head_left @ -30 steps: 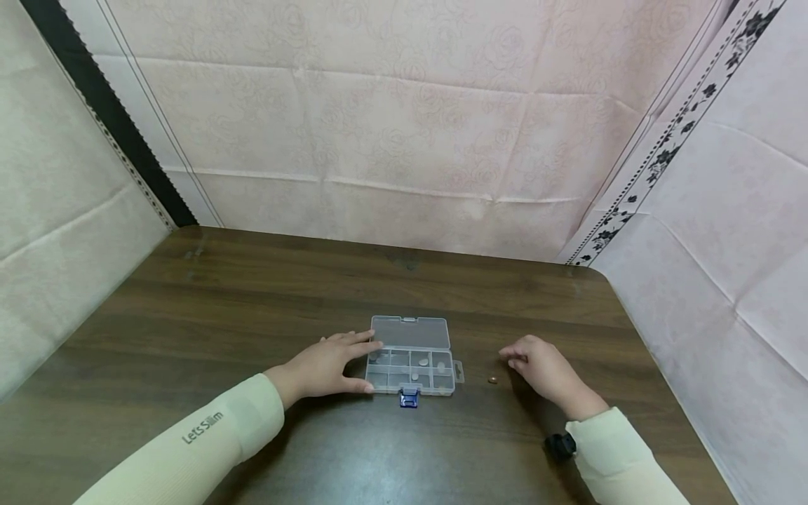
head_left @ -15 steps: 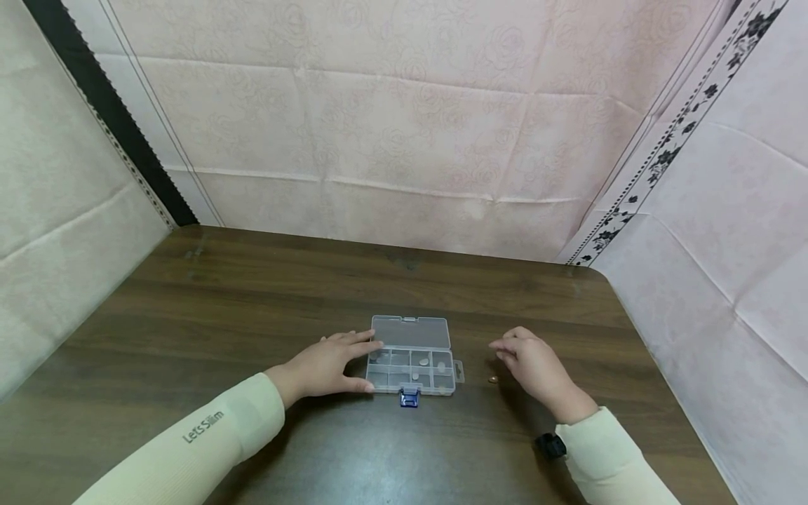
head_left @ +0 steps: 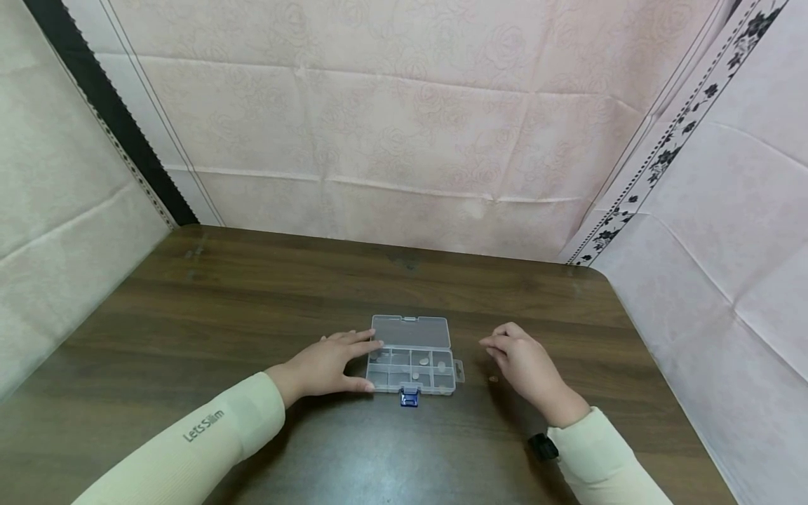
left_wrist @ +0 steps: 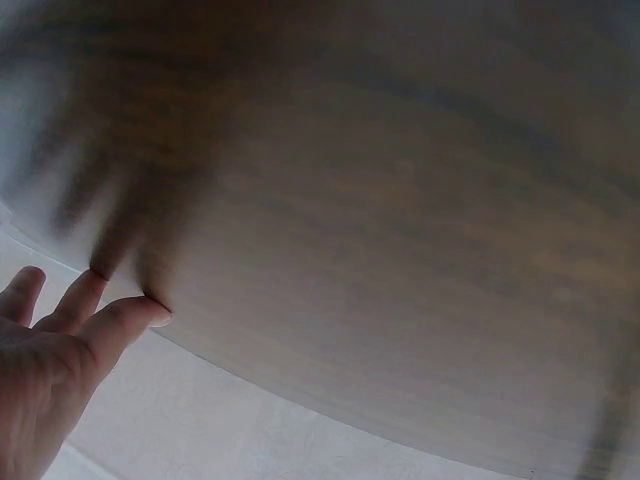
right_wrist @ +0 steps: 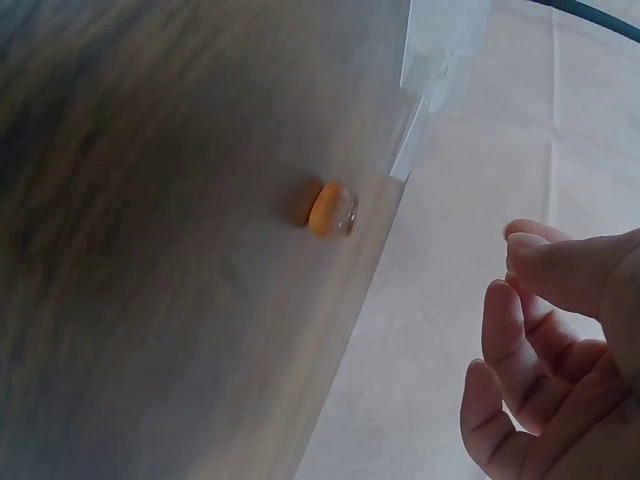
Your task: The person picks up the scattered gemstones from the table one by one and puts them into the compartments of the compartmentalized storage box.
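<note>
A clear plastic compartment box (head_left: 410, 359) lies on the table with its lid (head_left: 412, 332) folded back. Several small whitish pieces (head_left: 424, 362) sit in its compartments. My left hand (head_left: 325, 366) rests at the box's left side, fingers spread and straight, the fingertips and thumb at its edge. To the right of the box, my right hand (head_left: 520, 365) hovers with thumb and index fingertips together and the other fingers bent. No object shows between those fingertips (right_wrist: 525, 250). Near them on the table is a small rounded orange and clear piece (right_wrist: 330, 210), apart from the hand.
A blue latch (head_left: 409, 398) juts from the box's front, and a clear hanging tab (head_left: 459, 371) from its right side. The brown wooden table (head_left: 303, 280) is bordered by pale patterned cloth (head_left: 404, 140) behind and on both sides.
My right hand has moved left toward the box, past the small orange piece, which has stayed where it was. My left hand and the box have not moved.
</note>
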Action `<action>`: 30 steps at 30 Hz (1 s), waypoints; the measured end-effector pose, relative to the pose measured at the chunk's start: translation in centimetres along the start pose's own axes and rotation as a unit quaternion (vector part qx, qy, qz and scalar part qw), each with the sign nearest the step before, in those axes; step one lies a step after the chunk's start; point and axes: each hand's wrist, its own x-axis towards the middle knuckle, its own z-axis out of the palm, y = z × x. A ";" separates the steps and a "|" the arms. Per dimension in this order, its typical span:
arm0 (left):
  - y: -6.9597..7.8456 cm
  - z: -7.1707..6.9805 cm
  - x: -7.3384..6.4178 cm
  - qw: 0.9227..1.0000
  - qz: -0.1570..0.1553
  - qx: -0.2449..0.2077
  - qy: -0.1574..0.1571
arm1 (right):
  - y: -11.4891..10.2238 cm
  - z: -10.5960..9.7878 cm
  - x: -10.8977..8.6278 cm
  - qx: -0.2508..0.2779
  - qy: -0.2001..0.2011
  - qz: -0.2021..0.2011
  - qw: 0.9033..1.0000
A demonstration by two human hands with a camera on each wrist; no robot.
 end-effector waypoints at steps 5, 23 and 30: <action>-0.1 0.0 0.0 1.000 -0.002 0.001 -0.001 | -0.6 0.3 0.1 0.006 0.000 0.005 1.000; 0.1 -0.1 0.0 1.000 -0.006 0.006 -0.005 | -3.3 1.1 0.6 0.042 0.005 0.019 0.999; 0.1 -0.1 0.0 1.000 -0.007 0.005 -0.007 | -4.5 1.4 1.0 0.068 -0.006 0.037 0.997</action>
